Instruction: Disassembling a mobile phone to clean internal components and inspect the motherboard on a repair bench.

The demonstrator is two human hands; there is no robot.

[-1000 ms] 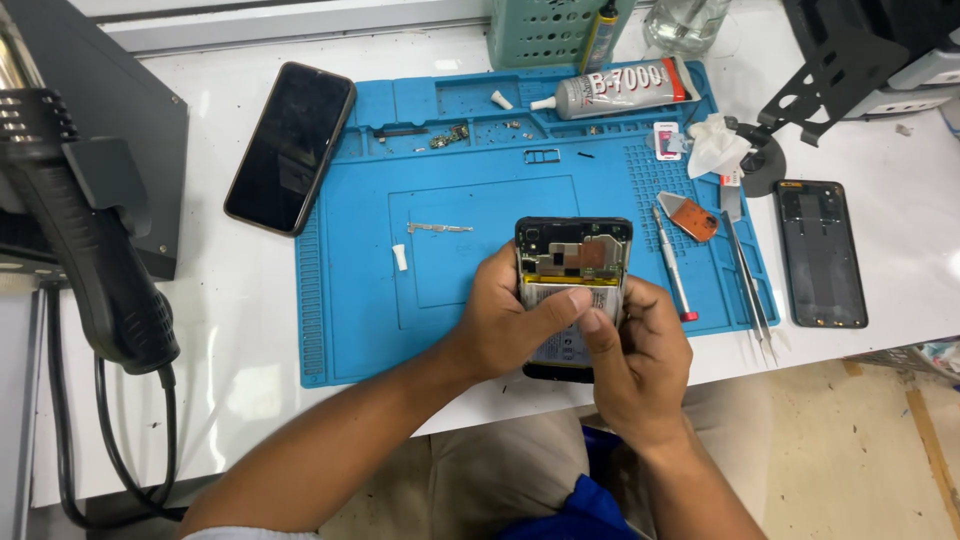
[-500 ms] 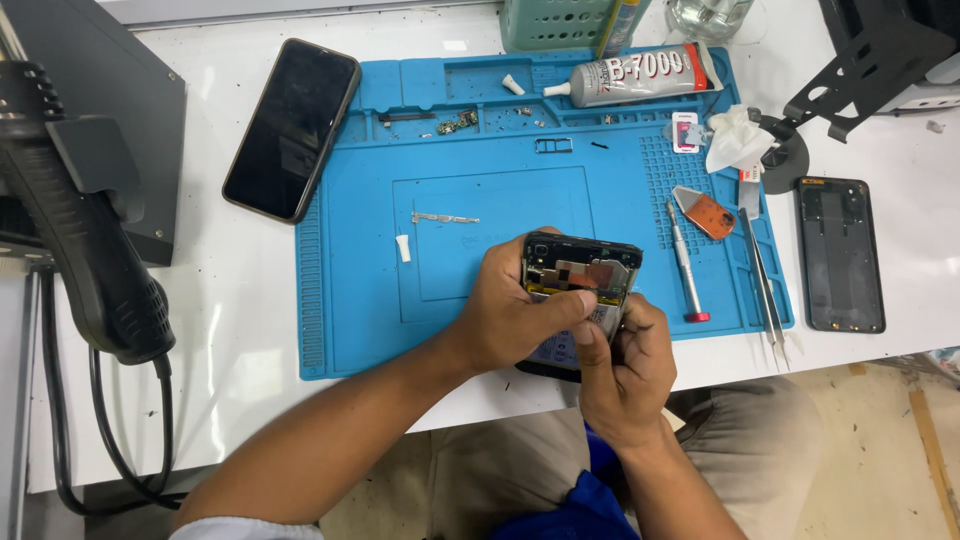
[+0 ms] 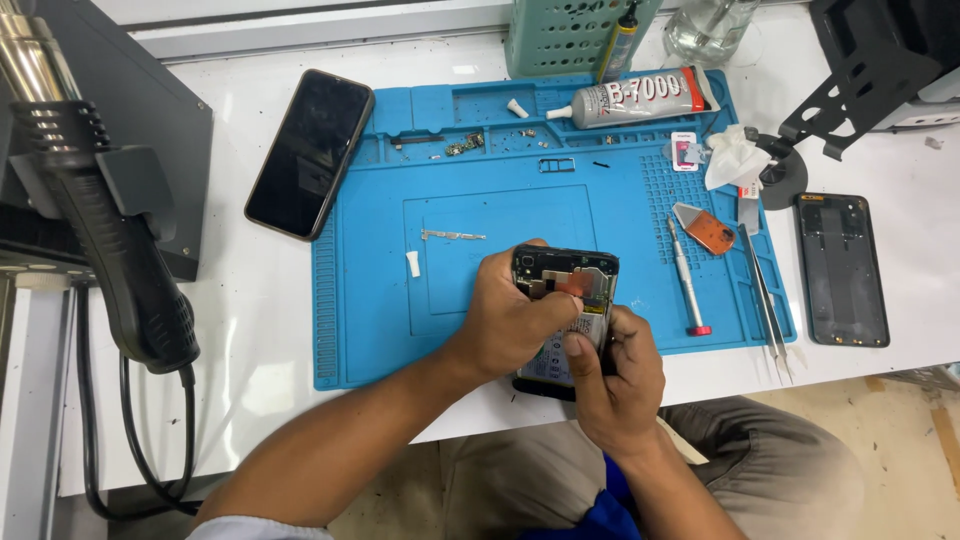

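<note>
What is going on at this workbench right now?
A person holds an opened phone in both hands over a blue work mat. The left hand grips its side, thumb on the exposed insides; the right hand supports its lower end. A screwdriver, tweezers, an orange pick and a glue tube lie unused on the mat.

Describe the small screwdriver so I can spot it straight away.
Find the blue work mat and look at its right side. The screwdriver lies there, between the orange pick and the tweezers. Only it has a red end cap.
</note>
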